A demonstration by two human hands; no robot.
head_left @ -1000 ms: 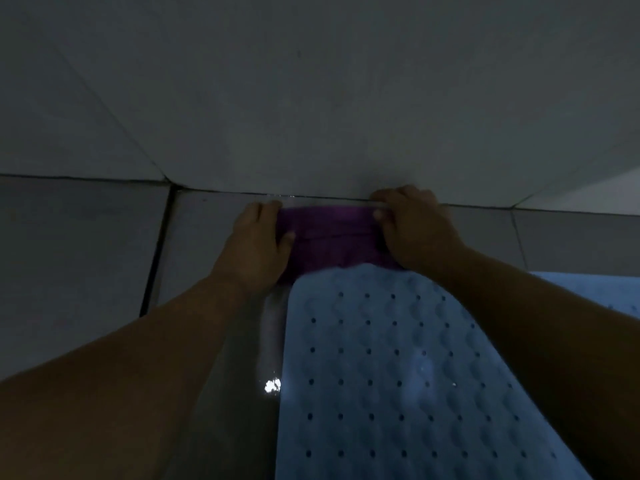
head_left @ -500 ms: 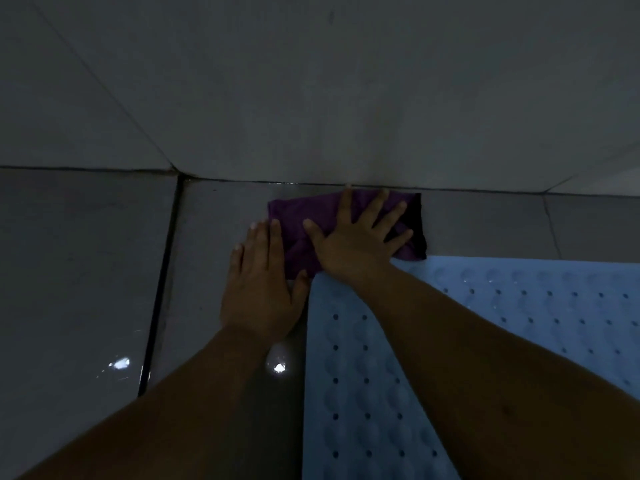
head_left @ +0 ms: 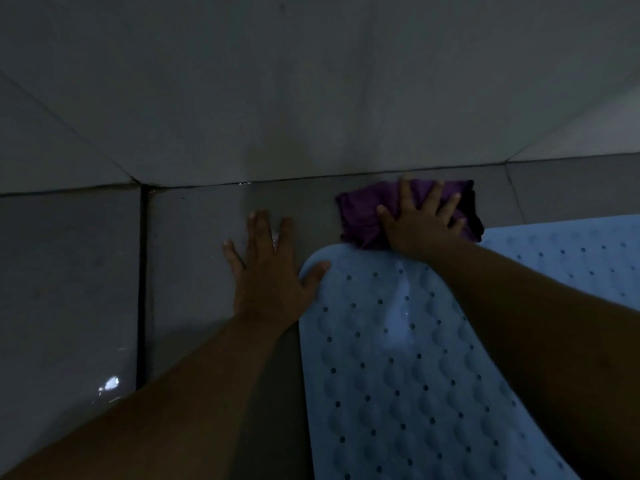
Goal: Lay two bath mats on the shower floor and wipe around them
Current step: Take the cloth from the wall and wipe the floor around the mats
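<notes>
Head view: the right hand [head_left: 420,225] presses flat, fingers spread and straight, on a purple cloth [head_left: 360,216] that lies on the floor against the wall's foot, just past the near bath mat [head_left: 398,358] (a second mat [head_left: 571,251] lies rightward). The left hand [head_left: 268,271] rests flat on the floor tile [head_left: 194,254], fingers straight, thumb touching the near mat's edge.

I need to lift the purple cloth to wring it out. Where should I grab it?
Probably pinch the purple cloth at its bunched left edge, coming from the left over bare floor. The right hand lies spread flat on its middle, and the blue mat borders its near side.
</notes>
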